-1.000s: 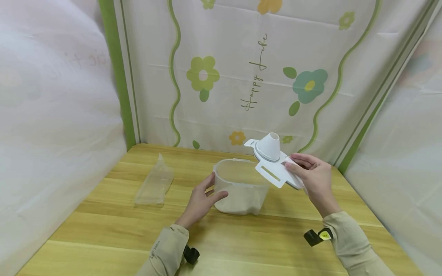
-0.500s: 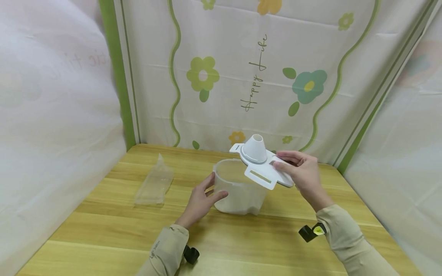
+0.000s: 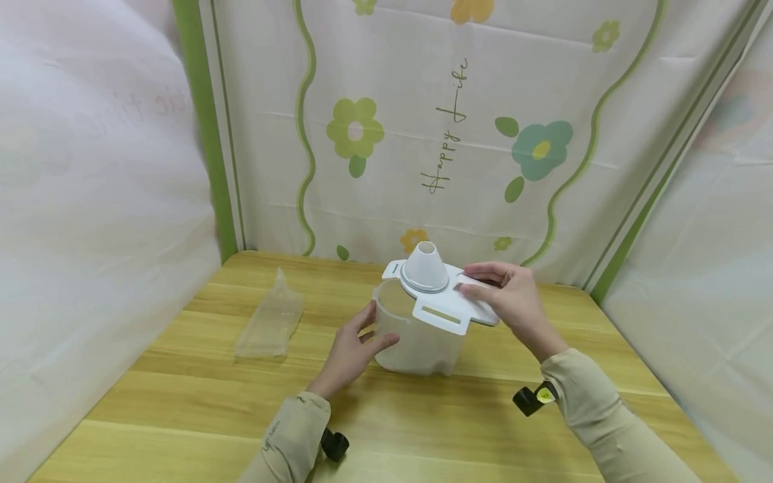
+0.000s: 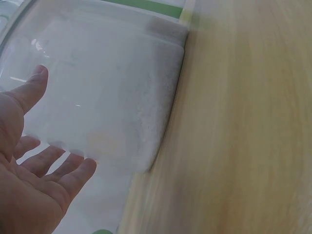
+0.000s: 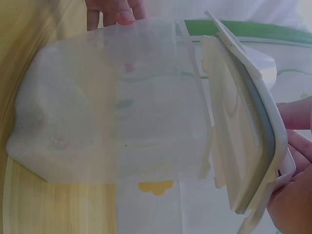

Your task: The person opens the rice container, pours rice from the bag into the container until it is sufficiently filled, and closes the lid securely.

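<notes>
A translucent, rounded plastic container (image 3: pixel 419 349) stands upright on the table, its lower part cloudy white in the right wrist view. My left hand (image 3: pixel 351 349) holds its left side, with the thumb on the front wall and the fingers round the side. A white lid (image 3: pixel 454 303) with an upright cone spout (image 3: pixel 425 268), slotted side flaps and a grey seal (image 5: pixel 267 139) is pinched at its right end by my right hand (image 3: pixel 513 302). The lid hovers tilted close over the container's open rim (image 5: pixel 197 92), offset to the right, and a gap shows between them.
A clear, crumpled plastic bag (image 3: pixel 272 325) lies on the wooden table (image 3: pixel 181 396) to the left. Behind the table hangs a flowered white curtain (image 3: pixel 392 134), and pale fabric walls stand at both sides.
My right hand has brought the lid leftward and lower, from right of the container to over its rim, and levelled it somewhat. My left hand and the container have stayed put.
</notes>
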